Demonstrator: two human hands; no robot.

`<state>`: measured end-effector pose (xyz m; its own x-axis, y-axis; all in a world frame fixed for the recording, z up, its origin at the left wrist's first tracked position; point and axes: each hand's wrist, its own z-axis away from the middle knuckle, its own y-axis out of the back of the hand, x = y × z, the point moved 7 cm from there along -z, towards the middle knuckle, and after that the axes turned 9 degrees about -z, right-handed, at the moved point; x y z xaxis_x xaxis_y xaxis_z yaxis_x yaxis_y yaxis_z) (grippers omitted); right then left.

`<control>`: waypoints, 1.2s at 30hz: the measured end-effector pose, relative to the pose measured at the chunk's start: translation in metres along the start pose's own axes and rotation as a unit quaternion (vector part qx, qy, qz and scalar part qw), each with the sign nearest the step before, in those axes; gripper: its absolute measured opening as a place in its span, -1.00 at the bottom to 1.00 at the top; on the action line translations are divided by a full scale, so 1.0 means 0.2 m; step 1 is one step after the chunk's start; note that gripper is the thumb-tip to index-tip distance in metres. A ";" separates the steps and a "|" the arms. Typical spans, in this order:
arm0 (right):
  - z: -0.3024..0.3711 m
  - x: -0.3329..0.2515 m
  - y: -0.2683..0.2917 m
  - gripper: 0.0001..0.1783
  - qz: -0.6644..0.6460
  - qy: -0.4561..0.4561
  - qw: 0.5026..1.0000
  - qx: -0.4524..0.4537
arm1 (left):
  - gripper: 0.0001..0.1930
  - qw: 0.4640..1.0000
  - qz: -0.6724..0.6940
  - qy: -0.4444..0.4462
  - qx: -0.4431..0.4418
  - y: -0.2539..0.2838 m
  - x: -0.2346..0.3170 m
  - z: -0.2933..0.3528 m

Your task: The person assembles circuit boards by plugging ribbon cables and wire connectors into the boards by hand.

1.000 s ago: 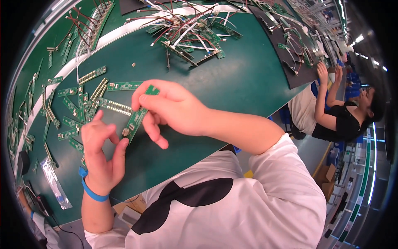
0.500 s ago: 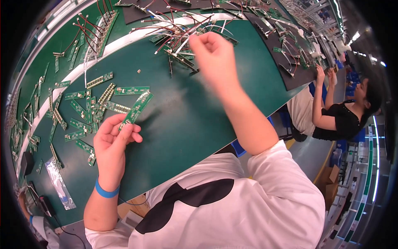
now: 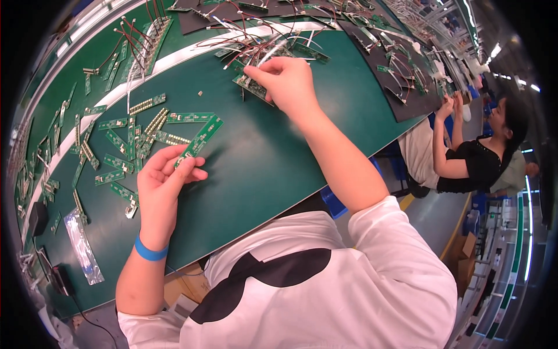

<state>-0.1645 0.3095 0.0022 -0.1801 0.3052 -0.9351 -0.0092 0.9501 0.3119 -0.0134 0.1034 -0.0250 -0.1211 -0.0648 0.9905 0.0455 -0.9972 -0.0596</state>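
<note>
Wired-board pile (image 3: pixel 264 49) lay on green bench (image 3: pixel 250 180). Right hand (image 3: pixel 289 83) was at pile's near side, its grip unclear. Left hand (image 3: pixel 160 186), nearer and left of pile, pinched a green circuit strip (image 3: pixel 201 138). Loose boards (image 3: pixel 131 136) lay left of pile; black mat (image 3: pixel 417 106) and seated co-worker (image 3: pixel 474 154) to its right.

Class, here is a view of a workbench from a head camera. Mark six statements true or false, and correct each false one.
1. The left hand holds a green circuit board. True.
2. The blue wristband is on the right wrist. False: it is on the left wrist.
3. The right hand is at the pile of wired boards. True.
4. The tabletop is white. False: it is green.
5. A silvery plastic sleeve lies left of the left hand. True.
6. The co-worker wears a white top. False: the top is black.
</note>
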 end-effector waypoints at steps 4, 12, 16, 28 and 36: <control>0.13 -0.03 -0.01 -0.70 0.011 0.066 0.998 0.008 | -0.76 1.000 0.006 0.000 0.000 -0.01 0.01 0.02; 0.23 -0.15 0.00 -0.73 0.175 0.300 0.936 0.057 | -0.76 1.000 0.005 0.003 -0.013 -0.03 0.00 0.04; 0.20 -0.17 0.01 -0.73 0.204 0.328 0.920 0.073 | -0.75 1.000 0.007 0.010 -0.007 -0.02 -0.01 0.03; 0.24 -0.26 0.05 -0.81 0.200 0.440 0.869 0.102 | -0.76 1.000 0.001 0.023 0.001 -0.01 0.00 0.03; 0.44 -0.28 -0.19 -0.48 0.064 0.445 0.873 -0.187 | -0.74 0.995 0.020 0.094 -0.040 -0.03 -0.08 0.05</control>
<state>-0.0682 0.2628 0.0275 -0.8948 0.0774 -0.4398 -0.2246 0.7732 0.5930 -0.0017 0.1112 -0.0382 -0.3037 -0.1034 0.9472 -0.0236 -0.9930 -0.1159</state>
